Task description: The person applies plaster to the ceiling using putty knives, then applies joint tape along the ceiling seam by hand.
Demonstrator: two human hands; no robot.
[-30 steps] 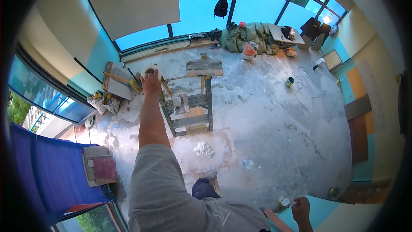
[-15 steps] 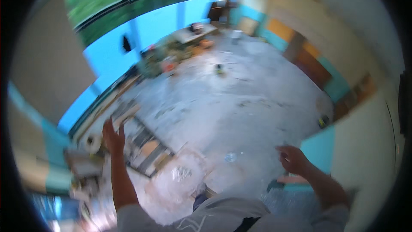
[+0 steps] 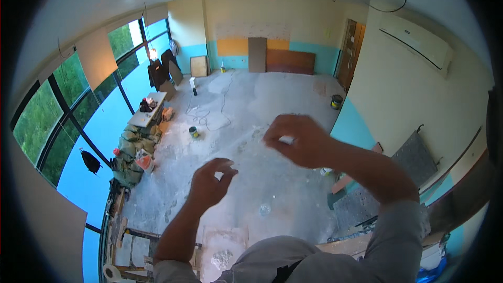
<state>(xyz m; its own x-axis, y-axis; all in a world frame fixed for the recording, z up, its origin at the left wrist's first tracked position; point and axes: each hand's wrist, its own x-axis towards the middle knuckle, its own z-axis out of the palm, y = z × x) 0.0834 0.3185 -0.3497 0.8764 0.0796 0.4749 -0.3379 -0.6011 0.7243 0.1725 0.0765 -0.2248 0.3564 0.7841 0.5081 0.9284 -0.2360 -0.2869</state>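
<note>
My left hand is raised over the grey floor, fingers bent and thumb apart from them. Nothing shows in the gap between them. Higher and farther right is my right hand, slightly blurred, its fingers curled round toward the thumb in a pinch-like ring. Whether anything small sits between those fingertips cannot be made out. The two hands are apart and touch no surface. Below them lies the dusty grey floor, with a pile of whitish material near my body.
Green sacks and a low bench line the window side. A dark bucket stands mid-floor beside a loose cable; another bucket is by the right wall. Wooden frames lie near left; a grey panel leans at right.
My view has swung left-to-right and up, showing the far wall and air conditioner. Both hands have come closer together in front of me; the left one's spread fingers have bent.
</note>
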